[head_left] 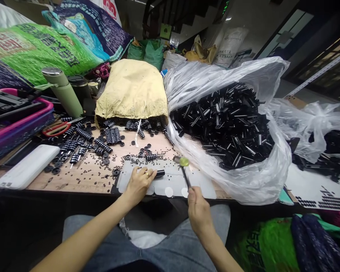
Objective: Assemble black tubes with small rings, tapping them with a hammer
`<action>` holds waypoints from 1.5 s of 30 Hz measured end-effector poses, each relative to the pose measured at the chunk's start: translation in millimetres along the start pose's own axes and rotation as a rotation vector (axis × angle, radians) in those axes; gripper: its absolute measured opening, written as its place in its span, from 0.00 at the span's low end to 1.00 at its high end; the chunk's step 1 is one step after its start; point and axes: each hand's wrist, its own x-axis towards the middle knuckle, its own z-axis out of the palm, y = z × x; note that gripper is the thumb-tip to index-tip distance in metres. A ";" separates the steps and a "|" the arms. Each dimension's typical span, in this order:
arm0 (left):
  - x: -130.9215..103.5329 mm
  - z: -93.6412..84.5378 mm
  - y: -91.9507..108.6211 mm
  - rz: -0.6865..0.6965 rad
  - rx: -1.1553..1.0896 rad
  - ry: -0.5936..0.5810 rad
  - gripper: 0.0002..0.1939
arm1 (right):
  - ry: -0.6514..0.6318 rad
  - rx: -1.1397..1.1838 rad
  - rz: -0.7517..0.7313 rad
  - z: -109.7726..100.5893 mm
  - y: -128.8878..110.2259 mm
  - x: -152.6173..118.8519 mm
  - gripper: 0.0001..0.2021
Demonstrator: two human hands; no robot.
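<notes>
My left hand (140,183) is closed around a short black tube (160,173), which lies sideways over a pale plastic mat (170,186). Only the tube's right end shows; the fingers cover the rest. In my right hand (198,211) is the dark handle of a small hammer (184,166), its yellow-green face raised to the right of the tube and apart from it. Tiny black rings (96,172) are scattered over the wooden table left of the mat. Behind the mat lies a black-and-white ribbed roller (151,157).
A clear plastic bag (243,187) full of black tubes (223,121) stands at right. Behind sits a yellow sack (133,88) with ribbed rollers at its mouth. At left are a white case (28,166), scissors (56,129), a green flask (64,94) and a pink-rimmed basket (45,101).
</notes>
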 end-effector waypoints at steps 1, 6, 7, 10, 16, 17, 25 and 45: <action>0.3 0.9 3.1 -0.008 0.013 -0.011 0.21 | -0.029 -0.025 -0.004 0.7 -2.8 -5.3 0.17; 1.5 10.1 26.7 -0.024 0.025 -0.036 0.26 | -0.033 0.045 -0.052 -13.6 -23.8 -14.6 0.17; 1.0 12.9 31.1 -0.018 0.013 -0.037 0.31 | -0.003 0.100 -0.077 -16.2 -31.6 -15.4 0.18; -2.2 22.9 38.2 0.008 -0.006 -0.052 0.37 | 0.008 0.137 -0.177 -9.9 -55.3 -18.1 0.18; 2.7 30.6 31.7 0.044 -0.031 -0.034 0.26 | -0.212 -0.098 -0.246 21.4 -60.0 -14.9 0.19; 5.9 26.8 31.7 0.030 -0.070 -0.035 0.26 | -0.196 -0.074 -0.229 19.3 -54.7 -12.5 0.19; 26.5 -3.6 41.2 -0.026 -0.234 0.006 0.16 | 0.085 -0.336 0.043 -16.1 33.3 25.8 0.19; 32.1 8.6 -7.6 -0.343 -0.273 0.018 0.07 | -0.039 0.110 -0.534 59.8 -88.8 184.7 0.11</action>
